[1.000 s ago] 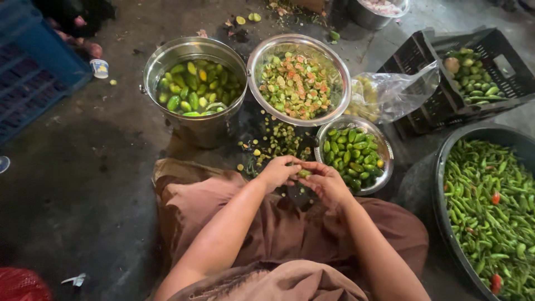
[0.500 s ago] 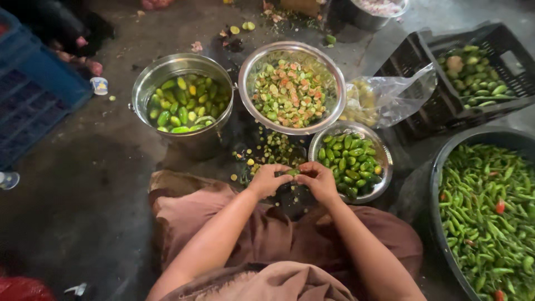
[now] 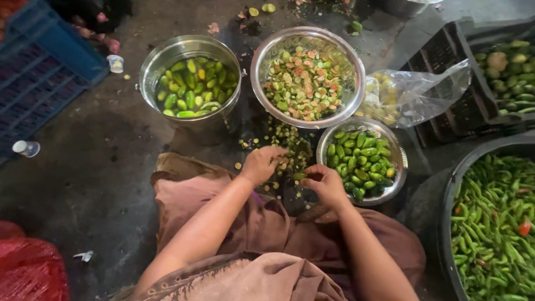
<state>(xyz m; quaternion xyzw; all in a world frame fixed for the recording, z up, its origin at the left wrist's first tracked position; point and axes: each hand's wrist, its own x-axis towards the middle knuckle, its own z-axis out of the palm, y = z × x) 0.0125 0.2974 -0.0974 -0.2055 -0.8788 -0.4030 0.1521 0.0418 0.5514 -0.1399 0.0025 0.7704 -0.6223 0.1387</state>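
Note:
I sit on the floor with both arms stretched forward. My left hand (image 3: 262, 163) has its fingers curled down over a scatter of cut vegetable bits (image 3: 284, 136); what it holds is hidden. My right hand (image 3: 326, 184) pinches a small green gourd (image 3: 299, 176) at its fingertips, just left of a steel bowl of whole green gourds (image 3: 390, 144). The hands are a few centimetres apart.
A steel pot of halved green gourds (image 3: 151, 61) stands at the back left, and a wide steel bowl of sliced pieces (image 3: 262, 56) behind the hands. A black tub of green chillies (image 3: 446, 189) is at the right, with black crates (image 3: 446, 56) and a plastic bag (image 3: 412, 92) behind it. A blue crate (image 3: 39, 72) sits at the far left.
Both hands held the gourd together earlier. Now the left hand has drawn a little away to the left, and the gourd stays at the right hand's fingertips.

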